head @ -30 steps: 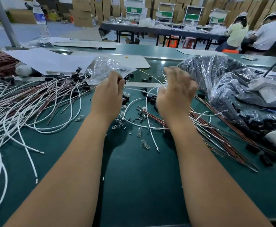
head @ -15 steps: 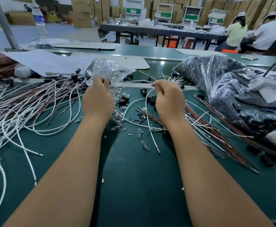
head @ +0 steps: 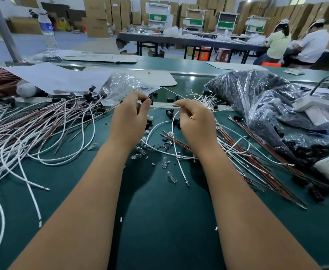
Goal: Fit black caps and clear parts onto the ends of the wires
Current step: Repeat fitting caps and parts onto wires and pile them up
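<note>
both hands engaged at the wire end, mid-bench

while both forearms reach forward over the green bench top point(head: 159, 221), the left hand point(head: 129, 117) is raised just above it with fingers curled, thumb and forefinger pinching a black cap point(head: 149, 101); the right hand point(head: 195, 121) sits just beside it, fingers curled, pinching the end of a white wire point(head: 165, 106) that runs level toward the cap; whether the wire tip is inside the cap or only touching it cannot be told; the held wire loops down from the right hand onto the bench between the two wrists.

loose clear parts point(head: 171, 177), small and bulb-shaped, lie scattered on the bench under and between the forearms, mixed with small black pieces; further black caps point(head: 169, 113) lie loose beyond the hands.

to the left, a spread pile of white and brown wires point(head: 33, 133) covers the bench, several with black caps already on their far ends; to the right of the right wrist lies a bundle of brown wires point(head: 257, 158) with white ones crossing it.

a clear plastic bag point(head: 124, 86) lies just beyond the left hand; a large plastic bag of black parts point(head: 257, 98) stands at the right; white paper sheets point(head: 62, 76) lie at the far left, and a water bottle point(head: 47, 34) stands upright behind them; two seated persons point(head: 296, 43) work at a far table point(head: 179, 40).
</note>
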Demonstrator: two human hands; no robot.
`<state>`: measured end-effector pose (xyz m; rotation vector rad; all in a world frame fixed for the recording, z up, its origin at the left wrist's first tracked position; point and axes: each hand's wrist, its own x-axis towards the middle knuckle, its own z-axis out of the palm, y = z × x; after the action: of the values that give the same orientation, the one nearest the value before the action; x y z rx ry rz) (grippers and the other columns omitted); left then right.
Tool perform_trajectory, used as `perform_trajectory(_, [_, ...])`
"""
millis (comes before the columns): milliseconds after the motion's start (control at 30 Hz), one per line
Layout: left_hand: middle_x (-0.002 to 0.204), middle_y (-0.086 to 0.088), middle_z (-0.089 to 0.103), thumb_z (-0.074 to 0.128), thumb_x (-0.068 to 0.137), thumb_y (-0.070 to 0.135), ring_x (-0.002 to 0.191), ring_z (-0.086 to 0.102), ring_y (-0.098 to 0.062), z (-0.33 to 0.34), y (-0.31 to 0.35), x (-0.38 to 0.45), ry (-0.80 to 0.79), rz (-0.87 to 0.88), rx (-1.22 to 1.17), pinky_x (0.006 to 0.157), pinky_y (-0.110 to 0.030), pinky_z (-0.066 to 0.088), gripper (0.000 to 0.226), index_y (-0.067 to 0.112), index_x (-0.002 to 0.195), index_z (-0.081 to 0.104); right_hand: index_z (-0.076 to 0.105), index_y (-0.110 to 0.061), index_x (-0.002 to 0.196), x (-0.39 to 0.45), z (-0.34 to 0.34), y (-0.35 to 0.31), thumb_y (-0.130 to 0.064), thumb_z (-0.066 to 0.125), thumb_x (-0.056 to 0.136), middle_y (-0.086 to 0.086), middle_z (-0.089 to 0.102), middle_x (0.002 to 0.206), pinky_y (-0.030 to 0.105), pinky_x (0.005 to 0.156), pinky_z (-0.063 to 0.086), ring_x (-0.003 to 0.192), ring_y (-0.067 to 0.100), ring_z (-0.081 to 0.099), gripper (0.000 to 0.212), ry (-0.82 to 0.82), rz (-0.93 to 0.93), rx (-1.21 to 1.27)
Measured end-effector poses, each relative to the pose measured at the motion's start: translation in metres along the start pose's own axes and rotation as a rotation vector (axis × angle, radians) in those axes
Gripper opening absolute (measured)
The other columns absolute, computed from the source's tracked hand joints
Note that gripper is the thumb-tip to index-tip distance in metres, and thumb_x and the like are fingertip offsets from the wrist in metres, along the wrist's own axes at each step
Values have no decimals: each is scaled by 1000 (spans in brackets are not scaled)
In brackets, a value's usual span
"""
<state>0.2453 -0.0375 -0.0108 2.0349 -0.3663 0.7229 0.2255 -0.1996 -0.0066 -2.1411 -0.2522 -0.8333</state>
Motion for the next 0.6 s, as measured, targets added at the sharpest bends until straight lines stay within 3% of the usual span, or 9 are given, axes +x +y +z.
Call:
perform_trajectory(100, [61,7,56,53,98,20,50,48,0,4,4,-2,-42,24,20,50,-19,32,5,17,96,57,72,-15,106,-4,4,-6,-9,57,90,-3,68,95,27,74,46,82,12,58,22,-130,-98,-95])
perform_trajectory(200, [69,4,60,53,97,18,63,54,-10,7,8,-3,-59,15,28,57,-22,33,9,12,99,60,73,-14,103,-6,13,-11,-13,62,90,2,69,92,32,76,47,84,18,58,17,-230,-124,-93])
perform_trajectory(367, [77,0,64,53,98,16,64,60,-4,4,3,-1,-46,-178,-270,65,-20,53,8,16,97,62,74,-13,96,-2,8,-4,-11,62,90,-2,70,84,30,70,49,77,14,61,13,-89,-40,-38])
perform_trajectory(467, [77,-1,65,57,95,9,62,61,-3,4,2,1,-48,-326,-488,66,-18,55,14,19,89,65,71,-22,97,0,6,-1,-15,61,91,-16,57,64,17,57,39,59,0,51,13,-4,53,19])
perform_trajectory(600, [80,-4,70,64,89,1,70,65,-12,5,2,1,-76,-381,-565,76,-23,57,19,19,89,69,68,-29,91,0,5,-1,-17,61,90,-12,44,51,18,49,34,48,4,42,14,19,84,93])
